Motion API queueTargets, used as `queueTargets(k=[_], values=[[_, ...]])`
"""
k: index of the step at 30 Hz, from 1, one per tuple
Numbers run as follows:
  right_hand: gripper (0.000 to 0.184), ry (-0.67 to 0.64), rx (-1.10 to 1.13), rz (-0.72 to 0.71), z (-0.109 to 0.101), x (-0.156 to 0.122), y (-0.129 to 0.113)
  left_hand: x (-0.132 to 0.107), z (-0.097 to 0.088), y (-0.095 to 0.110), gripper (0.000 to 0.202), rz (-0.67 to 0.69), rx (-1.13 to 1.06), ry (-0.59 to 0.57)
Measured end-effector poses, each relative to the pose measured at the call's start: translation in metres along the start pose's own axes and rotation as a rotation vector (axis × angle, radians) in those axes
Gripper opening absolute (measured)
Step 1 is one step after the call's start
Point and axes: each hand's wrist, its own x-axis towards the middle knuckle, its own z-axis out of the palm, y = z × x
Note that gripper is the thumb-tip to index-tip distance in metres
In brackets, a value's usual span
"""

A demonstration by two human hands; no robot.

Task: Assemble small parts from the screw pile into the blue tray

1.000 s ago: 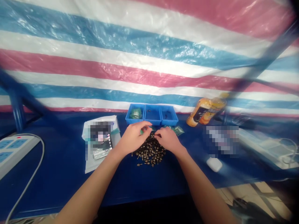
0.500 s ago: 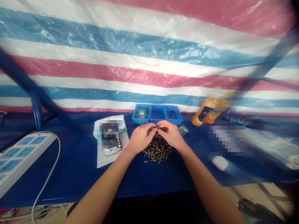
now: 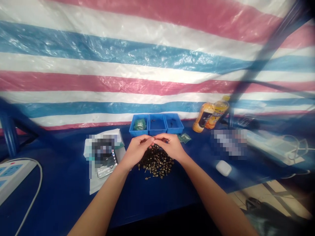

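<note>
Along the blue worktop [image 3: 59, 190], under a striped tarpaulin [image 3: 157, 62], a three-compartment blue tray [image 3: 157, 134] sits within reach, just beyond a heap of small dark metal parts [image 3: 156, 163]. Above the heap, the left hand [image 3: 135, 152] and right hand [image 3: 171, 146] meet, fingers curled and pinched; whatever they grip, if anything, stays hidden.

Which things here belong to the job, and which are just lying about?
Job: left hand, right hand, pile of small dark metal parts, blue three-compartment tray, green packet.
Lying about: phone, two drink bottles, white earbud case, power strip.
</note>
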Motion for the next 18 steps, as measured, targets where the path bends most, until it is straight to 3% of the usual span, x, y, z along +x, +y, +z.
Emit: queueTargets(k=[9, 13, 18], values=[[0.018, -0.001, 0.031, -0.013, 0.0056, -0.0011, -0.0002, -0.001, 0.0037, 0.0018, 0.032, -0.077, -0.217, -0.029], [0.019, -0.005, 0.107, 0.006, 0.0041, -0.0013, -0.0006, 0.0002, 0.0051, -0.002, 0.039, -0.109, -0.282, 0.017], [0.041, -0.028, 0.028, 0.121, -0.0022, 0.0027, -0.0007, 0.0038, -0.0013, -0.0042, 0.043, -0.142, -0.413, 0.124]])
